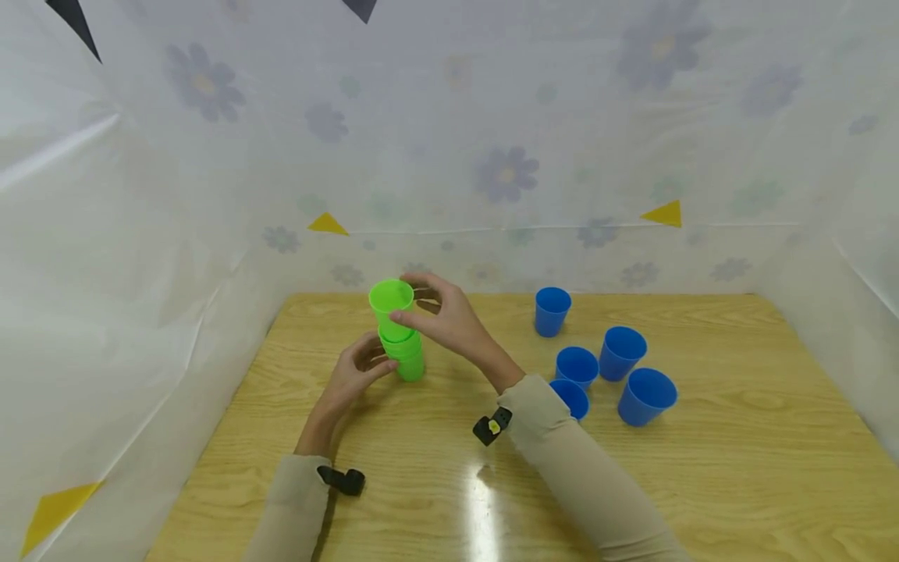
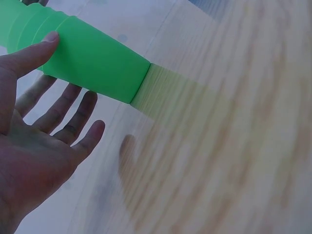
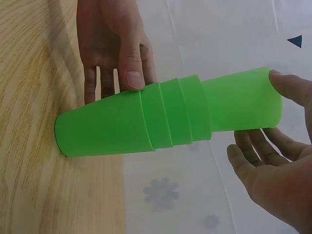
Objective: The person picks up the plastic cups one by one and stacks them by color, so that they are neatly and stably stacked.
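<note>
Here, on the pale wooden table [image 1: 702, 484], a stack of nested green plastic cups [image 1: 403, 355] is stood upright near the back left, well apart from five loose blue plastic cups [image 1: 646, 396] on the right. The stack is steadied by the left hand [image 1: 354, 375], its thumb laid on the wall and its fingers spread straight behind, while the topmost green cup [image 1: 391, 306] is pinched at the rim by the right hand [image 1: 449, 316]. A nesting step is judged to be in hand; a straight, centred downward push is called for next, with the base kept braced.
</note>
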